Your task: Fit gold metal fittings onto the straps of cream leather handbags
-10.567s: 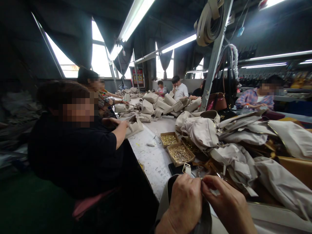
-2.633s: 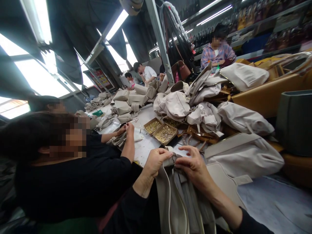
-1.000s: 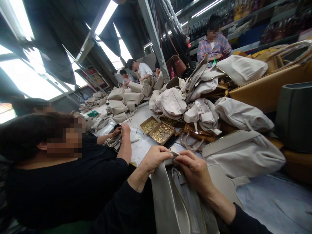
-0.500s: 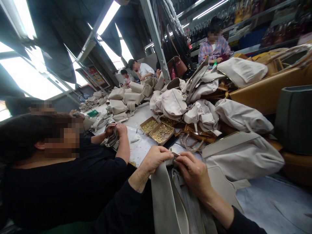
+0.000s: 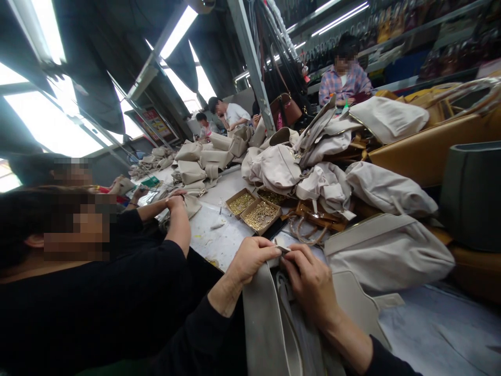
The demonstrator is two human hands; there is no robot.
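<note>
A beige leather bag (image 5: 270, 324) stands upright between my arms at the near table edge. My left hand (image 5: 250, 258) is closed on its top rim. My right hand (image 5: 309, 279) pinches the same rim from the other side, fingertips meeting the left hand's at a small metal fitting (image 5: 282, 249). A strap hangs down inside the bag's mouth. Just beyond my hands sit two cardboard boxes of small gold hardware (image 5: 260, 214).
A person in black (image 5: 117, 292) sits close at my left, hands on a beige piece (image 5: 178, 201). Beige bags (image 5: 387, 250) are heaped on the long table (image 5: 219, 237) to my right, with tan bags (image 5: 426, 146) behind. Other workers sit farther along.
My hands have stayed pinched on the bag's top rim, shifting only slightly. The person at my left has lifted and moved their hands and the beige piece farther along the table.
</note>
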